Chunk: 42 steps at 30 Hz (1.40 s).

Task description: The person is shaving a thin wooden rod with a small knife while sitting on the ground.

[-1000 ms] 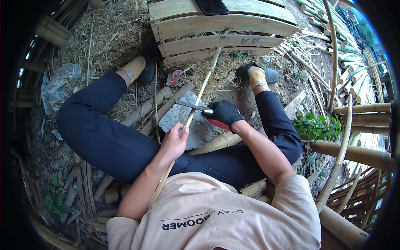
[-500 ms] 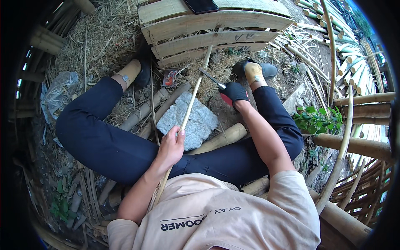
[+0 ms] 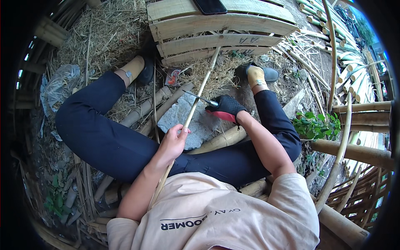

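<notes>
A long, thin bamboo strip (image 3: pixel 205 81) runs from beside my waist up to the wooden crate (image 3: pixel 225 25) in front of me. My left hand (image 3: pixel 173 141), bare, is wrapped round the strip near my lap. My right hand (image 3: pixel 227 110), in a black and red glove, grips a knife (image 3: pixel 199 97) by its handle. The blade lies across the strip, a little beyond my left hand and over a grey stone slab (image 3: pixel 187 118) on the ground between my legs. Whether the edge is cutting into the strip cannot be made out.
On the crate lies a dark phone (image 3: pixel 210 6). Bamboo poles (image 3: pixel 225 139) rest on the ground under and beside my legs. Dry straw (image 3: pixel 104 33) covers the far left, near a clear plastic bag (image 3: pixel 62 81). Green leaves (image 3: pixel 318 125) and cut bamboo (image 3: pixel 354 79) are on the right.
My gloved right hand has drawn the knife back along the strip, toward me, from near the crate to above the stone. My left hand keeps its hold on the strip.
</notes>
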Each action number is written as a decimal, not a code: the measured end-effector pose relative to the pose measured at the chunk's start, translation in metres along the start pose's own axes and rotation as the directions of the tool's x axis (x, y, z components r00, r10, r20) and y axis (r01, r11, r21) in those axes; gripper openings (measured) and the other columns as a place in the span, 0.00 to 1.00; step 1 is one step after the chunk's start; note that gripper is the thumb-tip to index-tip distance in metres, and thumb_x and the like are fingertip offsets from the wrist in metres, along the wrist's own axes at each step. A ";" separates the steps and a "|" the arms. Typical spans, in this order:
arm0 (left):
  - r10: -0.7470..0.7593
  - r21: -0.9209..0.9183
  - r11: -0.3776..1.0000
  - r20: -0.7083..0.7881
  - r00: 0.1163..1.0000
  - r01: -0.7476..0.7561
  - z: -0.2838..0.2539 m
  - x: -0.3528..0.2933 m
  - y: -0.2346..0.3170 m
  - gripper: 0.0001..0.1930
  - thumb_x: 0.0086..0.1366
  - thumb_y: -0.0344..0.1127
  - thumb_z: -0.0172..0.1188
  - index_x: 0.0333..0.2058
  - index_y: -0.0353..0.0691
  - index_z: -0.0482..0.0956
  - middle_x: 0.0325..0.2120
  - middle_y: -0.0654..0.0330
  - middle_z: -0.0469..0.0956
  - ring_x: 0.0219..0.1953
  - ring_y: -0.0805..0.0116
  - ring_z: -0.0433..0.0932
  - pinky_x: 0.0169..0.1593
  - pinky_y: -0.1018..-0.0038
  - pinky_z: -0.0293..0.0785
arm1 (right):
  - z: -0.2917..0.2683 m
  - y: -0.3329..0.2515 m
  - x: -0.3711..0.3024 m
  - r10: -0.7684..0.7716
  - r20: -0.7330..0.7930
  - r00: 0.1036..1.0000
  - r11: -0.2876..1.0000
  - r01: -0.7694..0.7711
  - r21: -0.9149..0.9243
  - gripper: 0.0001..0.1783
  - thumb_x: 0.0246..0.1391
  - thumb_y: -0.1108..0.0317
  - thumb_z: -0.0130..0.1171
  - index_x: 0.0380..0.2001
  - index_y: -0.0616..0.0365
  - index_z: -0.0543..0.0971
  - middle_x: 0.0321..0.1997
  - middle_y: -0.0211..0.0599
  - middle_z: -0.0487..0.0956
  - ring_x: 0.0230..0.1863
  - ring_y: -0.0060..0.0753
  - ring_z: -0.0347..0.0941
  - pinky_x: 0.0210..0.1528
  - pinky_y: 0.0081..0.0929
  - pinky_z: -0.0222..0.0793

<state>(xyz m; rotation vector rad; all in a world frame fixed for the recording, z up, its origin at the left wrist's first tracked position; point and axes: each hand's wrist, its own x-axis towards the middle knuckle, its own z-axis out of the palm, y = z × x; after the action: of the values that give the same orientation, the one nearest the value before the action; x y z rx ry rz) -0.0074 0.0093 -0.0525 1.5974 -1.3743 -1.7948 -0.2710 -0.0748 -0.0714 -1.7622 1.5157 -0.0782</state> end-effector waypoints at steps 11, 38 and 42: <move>0.030 0.160 0.987 -0.062 0.998 -0.020 -0.001 -0.002 -0.005 0.13 0.74 0.43 0.54 0.39 0.38 0.74 0.20 0.62 0.70 0.23 0.74 0.67 0.28 0.69 0.66 | 0.010 0.031 0.035 0.069 -0.302 0.951 0.976 -0.127 -0.176 0.15 0.50 0.53 0.64 0.31 0.52 0.86 0.32 0.51 0.83 0.36 0.58 0.81 0.42 0.49 0.77; 0.220 0.426 0.894 -0.151 0.964 -0.137 0.009 -0.007 0.001 0.13 0.75 0.41 0.52 0.43 0.36 0.72 0.18 0.55 0.73 0.20 0.60 0.74 0.26 0.61 0.68 | 0.001 0.031 0.030 -0.004 -0.136 0.991 0.942 -0.042 -0.334 0.17 0.50 0.50 0.64 0.37 0.48 0.87 0.35 0.48 0.85 0.39 0.53 0.82 0.47 0.45 0.77; 0.296 0.511 0.839 -0.140 0.945 -0.187 0.010 -0.012 0.010 0.11 0.74 0.38 0.51 0.44 0.34 0.72 0.26 0.42 0.78 0.34 0.36 0.77 0.38 0.49 0.69 | 0.006 0.037 0.037 0.032 -0.161 0.986 0.928 -0.089 -0.361 0.17 0.49 0.51 0.66 0.36 0.49 0.87 0.35 0.49 0.85 0.39 0.53 0.83 0.45 0.46 0.78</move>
<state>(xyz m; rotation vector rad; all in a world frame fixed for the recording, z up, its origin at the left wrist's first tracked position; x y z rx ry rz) -0.0166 0.0181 -0.0389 1.6908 -1.9319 -1.1362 -0.2871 -0.1021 -0.1135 -2.0374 1.7850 0.1128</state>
